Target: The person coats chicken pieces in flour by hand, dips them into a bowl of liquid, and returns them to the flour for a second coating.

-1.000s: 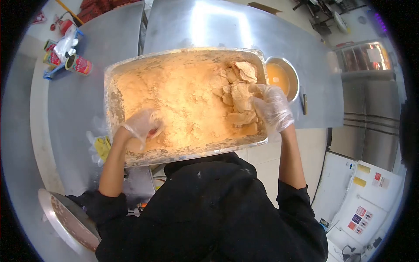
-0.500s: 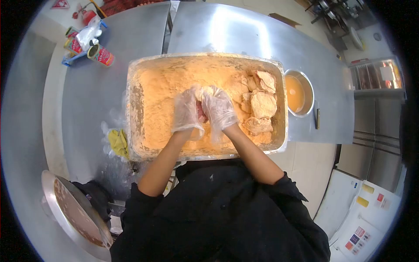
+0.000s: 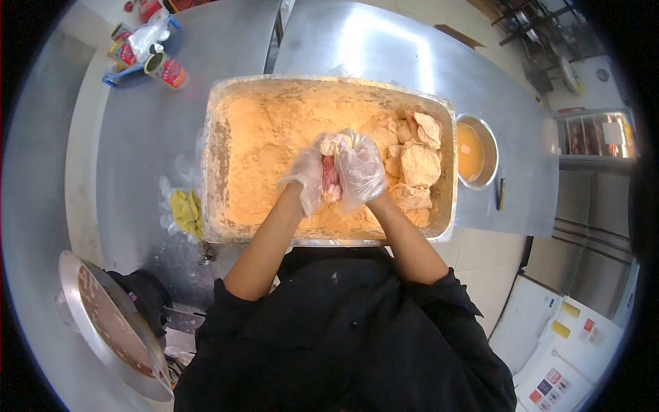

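1. Head view: the left hand (image 3: 307,168) and the right hand (image 3: 364,168) are wearing clear plastic gloves (image 3: 371,180) and are cupping a reddish piece of meat (image 3: 330,180) between them, pressing in from either side.
2. The meat is sitting over the middle of a large metal tray (image 3: 215,141), where orange-tinted powder (image 3: 264,130) is covering most of the bottom.
3. Several coated pieces (image 3: 420,165) are lying bunched at the tray's right end, just beside a metal bowl (image 3: 493,156) that is holding orange liquid (image 3: 469,152) on the tabletop (image 3: 147,147).
4. The step in hand seems to be handling this one piece over the powder; judging by the hold, the next move is calling for even support from both hands.
5. The hands are hiding the meat's sides and underside, and whether it is touching the powder I cannot tell. Pale powder is blurring its far end. At lower left, a wide metal pan (image 3: 113,329) is partly disappearing behind clutter too dark to make out.
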A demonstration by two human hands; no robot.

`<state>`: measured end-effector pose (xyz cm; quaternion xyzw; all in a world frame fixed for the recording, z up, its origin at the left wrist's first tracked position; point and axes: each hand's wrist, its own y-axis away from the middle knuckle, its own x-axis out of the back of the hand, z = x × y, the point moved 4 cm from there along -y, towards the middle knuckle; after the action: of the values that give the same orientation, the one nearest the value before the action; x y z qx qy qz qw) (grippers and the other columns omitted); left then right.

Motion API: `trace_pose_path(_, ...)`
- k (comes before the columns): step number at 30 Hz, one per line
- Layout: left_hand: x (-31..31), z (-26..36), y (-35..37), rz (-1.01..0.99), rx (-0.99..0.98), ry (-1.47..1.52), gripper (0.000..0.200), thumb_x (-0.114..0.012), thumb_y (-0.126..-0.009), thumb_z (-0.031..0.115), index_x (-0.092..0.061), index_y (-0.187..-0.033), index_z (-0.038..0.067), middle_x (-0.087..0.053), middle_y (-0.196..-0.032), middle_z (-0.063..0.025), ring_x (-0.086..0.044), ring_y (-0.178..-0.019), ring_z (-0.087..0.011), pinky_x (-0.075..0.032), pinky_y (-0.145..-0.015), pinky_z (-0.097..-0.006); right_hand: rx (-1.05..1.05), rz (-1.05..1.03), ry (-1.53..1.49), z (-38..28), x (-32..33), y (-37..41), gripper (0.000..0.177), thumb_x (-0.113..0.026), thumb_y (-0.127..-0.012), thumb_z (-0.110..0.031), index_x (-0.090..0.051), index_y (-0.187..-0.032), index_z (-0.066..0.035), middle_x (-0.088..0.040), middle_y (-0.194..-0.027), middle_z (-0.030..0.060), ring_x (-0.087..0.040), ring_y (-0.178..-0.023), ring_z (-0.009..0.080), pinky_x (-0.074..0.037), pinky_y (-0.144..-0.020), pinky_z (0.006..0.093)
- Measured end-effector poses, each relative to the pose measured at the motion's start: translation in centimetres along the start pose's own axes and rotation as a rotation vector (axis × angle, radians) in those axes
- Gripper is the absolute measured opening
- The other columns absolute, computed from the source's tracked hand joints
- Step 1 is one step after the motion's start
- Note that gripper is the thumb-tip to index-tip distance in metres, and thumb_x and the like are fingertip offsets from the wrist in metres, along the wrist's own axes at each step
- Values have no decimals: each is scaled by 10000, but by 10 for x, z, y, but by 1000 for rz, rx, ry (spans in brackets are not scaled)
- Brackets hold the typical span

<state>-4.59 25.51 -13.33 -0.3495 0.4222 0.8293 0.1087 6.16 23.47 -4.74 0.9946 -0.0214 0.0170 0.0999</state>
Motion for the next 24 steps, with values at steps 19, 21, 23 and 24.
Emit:
trace_pose_path(19,-48,43,53,258,-27,-110,355,-419,-1016,364,-577,-1027,46,-647,-894,-63,-633,-761,-178,-538,-710,-300,198,6,-242,2,-3,-33,185,-583,-919,-186,-624,-1021,-37,-637,-845,42,-603,-702,177,-511,-603,315)
trace_pose_path(21,-37,53,47,340,-288,-370,388,-436,-1006,408,-568,-942,49,-617,-792,-41,-596,-656,-145,-502,-605,-282,-87,112,7,-2,-2,-27,220,-601,-917,-210,-612,-1047,-33,-636,-851,40,-597,-698,159,-509,-592,299)
trace_pose_path(23,-43,70,59,420,-707,-765,447,-491,-978,459,-562,-836,41,-574,-670,-28,-558,-558,-103,-438,-458,-266,-297,196,-555,-3,-11,-17,204,-630,-911,-213,-646,-958,-15,-660,-817,45,-598,-661,129,-494,-559,264)
trace_pose_path(24,-42,70,60,378,-677,-713,447,-492,-978,454,-562,-831,37,-569,-655,-32,-556,-545,-107,-431,-442,-268,-296,117,-409,-16,-16,-13,200,-637,-905,-205,-653,-955,-12,-665,-822,45,-602,-660,124,-493,-556,260)
